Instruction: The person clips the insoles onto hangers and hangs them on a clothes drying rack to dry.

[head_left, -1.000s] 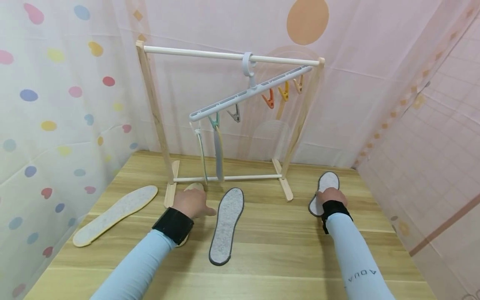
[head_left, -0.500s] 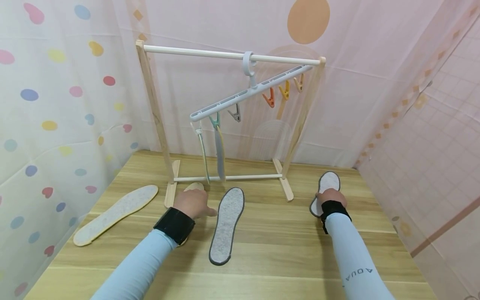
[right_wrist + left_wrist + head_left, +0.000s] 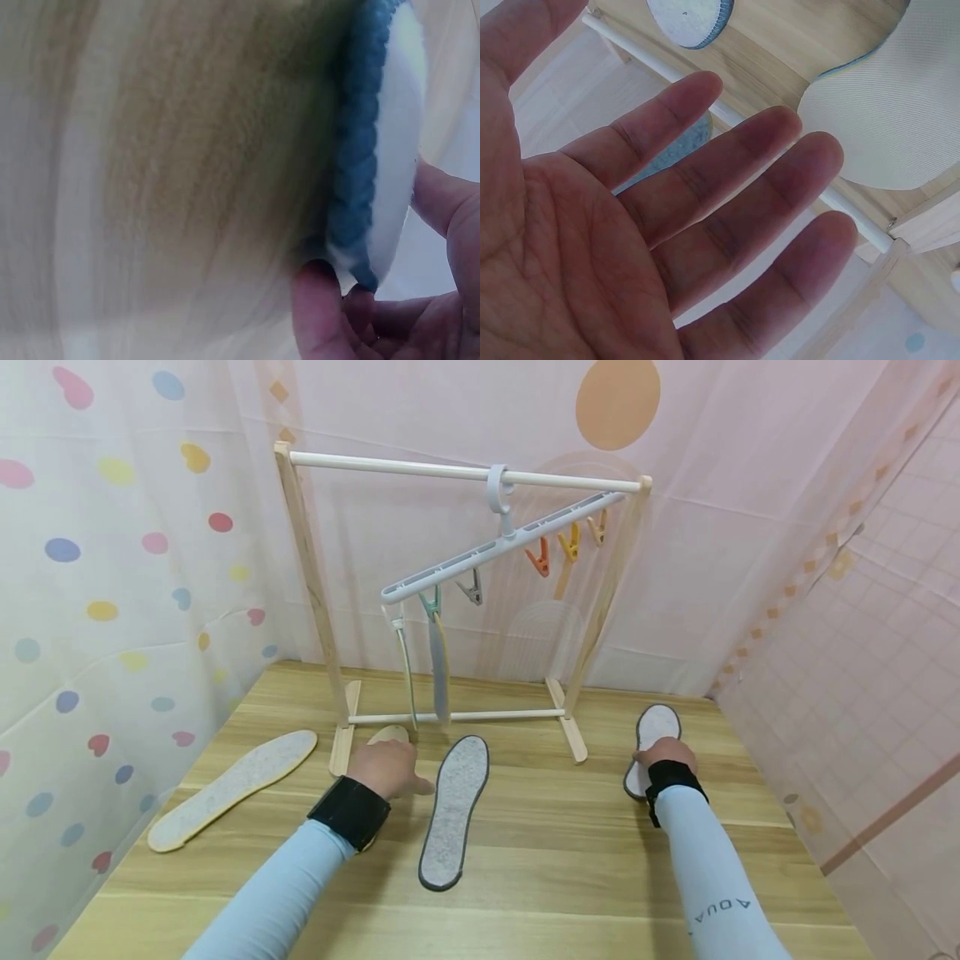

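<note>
One dark-edged insole (image 3: 659, 725) was pinched by the right hand (image 3: 667, 752) near the right edge of the tabletop (image 3: 547, 860), its long axis pointed roughly away from the person. The clip hanger (image 3: 483, 554) was seen beyond, leftward. The left hand (image 3: 384, 767), well apart, was held finger-spread over a cream insole (image 3: 392, 735); contact could not be told.

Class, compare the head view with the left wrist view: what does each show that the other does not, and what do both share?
Only the head view: the right hand gripping a dark-edged insole, and the clip hanger with its orange peg.

Only the left wrist view: the palm side of the left hand; the head view shows its back.

Both: the left hand, the white lower bar of the rack, the table and some insoles.
</note>
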A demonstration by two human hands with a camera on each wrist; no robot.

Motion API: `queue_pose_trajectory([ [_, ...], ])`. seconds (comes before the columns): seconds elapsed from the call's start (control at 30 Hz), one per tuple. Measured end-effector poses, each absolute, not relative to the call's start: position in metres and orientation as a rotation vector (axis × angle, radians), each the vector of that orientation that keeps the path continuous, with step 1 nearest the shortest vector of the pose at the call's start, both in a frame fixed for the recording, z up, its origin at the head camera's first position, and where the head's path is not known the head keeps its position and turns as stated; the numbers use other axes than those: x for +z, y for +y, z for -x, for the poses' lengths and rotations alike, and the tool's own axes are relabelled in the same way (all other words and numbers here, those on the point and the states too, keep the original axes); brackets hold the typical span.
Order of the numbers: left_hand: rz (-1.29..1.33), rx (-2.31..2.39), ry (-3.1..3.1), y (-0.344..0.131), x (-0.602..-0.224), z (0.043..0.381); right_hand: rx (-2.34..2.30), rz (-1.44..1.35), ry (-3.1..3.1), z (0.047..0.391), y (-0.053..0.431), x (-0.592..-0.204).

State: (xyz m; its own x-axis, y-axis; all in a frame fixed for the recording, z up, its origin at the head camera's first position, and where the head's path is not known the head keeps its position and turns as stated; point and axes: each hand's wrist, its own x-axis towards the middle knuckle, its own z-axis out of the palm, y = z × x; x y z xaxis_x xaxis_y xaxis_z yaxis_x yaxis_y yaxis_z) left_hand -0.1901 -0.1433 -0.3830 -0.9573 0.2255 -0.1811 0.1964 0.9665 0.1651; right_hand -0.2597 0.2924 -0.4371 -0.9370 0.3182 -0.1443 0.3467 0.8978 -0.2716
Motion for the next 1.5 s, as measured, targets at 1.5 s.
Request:
queue_pose_trajectory([
  [1.5,-0.312,0.248,2.927,-0.144,-0.382,0.185,-0.476,-0.582,3.067,0.257,0.290,-0.409],
])
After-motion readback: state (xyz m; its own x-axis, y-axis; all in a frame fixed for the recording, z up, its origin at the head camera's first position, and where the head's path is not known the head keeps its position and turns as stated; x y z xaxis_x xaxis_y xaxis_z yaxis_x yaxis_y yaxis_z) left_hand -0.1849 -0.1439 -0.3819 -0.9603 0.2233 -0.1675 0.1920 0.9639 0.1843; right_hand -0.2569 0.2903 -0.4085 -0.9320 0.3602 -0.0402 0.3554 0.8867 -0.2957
